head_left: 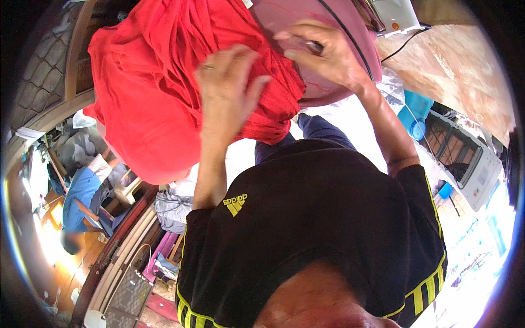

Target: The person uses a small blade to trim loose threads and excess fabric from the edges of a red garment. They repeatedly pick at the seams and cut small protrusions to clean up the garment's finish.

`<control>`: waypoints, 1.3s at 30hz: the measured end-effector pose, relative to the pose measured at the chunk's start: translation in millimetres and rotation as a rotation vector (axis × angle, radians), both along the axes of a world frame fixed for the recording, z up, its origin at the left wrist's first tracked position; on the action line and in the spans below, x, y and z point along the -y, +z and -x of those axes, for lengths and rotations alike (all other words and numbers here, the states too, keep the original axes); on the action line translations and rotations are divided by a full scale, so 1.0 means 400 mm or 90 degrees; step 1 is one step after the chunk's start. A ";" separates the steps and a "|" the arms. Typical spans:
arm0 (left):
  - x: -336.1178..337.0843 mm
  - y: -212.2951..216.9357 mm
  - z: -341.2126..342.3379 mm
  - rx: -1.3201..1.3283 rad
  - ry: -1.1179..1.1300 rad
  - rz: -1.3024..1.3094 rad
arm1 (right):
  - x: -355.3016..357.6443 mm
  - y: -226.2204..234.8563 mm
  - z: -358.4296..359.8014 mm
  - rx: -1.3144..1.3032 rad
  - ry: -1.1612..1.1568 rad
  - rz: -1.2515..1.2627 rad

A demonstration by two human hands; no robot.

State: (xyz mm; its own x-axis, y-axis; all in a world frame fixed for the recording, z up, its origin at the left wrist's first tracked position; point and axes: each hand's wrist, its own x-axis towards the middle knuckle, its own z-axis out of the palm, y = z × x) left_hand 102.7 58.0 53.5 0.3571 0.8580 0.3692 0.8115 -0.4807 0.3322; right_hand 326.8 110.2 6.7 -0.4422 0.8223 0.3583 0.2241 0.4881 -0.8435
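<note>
A large red cloth (147, 104) lies bunched in folds over a mauve padded surface (333, 82), and its left side hangs down. My left hand (227, 82), with a ring on one finger, is over the gathered folds. Its thumb stands apart from the bent fingers, and no cloth shows between them; whether it touches the folds I cannot tell. Off the cloth's right edge, my right hand (325, 52) hovers near the mauve surface. Its fingers are curved, thumb and forefinger apart, with a dark gap by the palm. Both hands are slightly blurred.
A black cord (350, 38) crosses the mauve surface beside my right hand. A white appliance (396, 19) with an orange spot stands at the far right, near a marbled brown surface (454, 71). A blue container (415, 112) is lower right. Another person (82, 197) sits at far left.
</note>
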 end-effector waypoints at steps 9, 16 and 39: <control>0.007 -0.045 0.097 0.080 0.035 0.014 | -0.100 -0.016 0.085 0.067 0.242 -0.111; 0.092 -0.066 0.099 0.048 -0.025 0.014 | -0.033 0.006 0.031 0.319 0.306 -0.216; 0.069 -0.083 0.057 0.234 0.022 0.146 | 0.014 -0.051 0.034 0.012 0.197 -0.013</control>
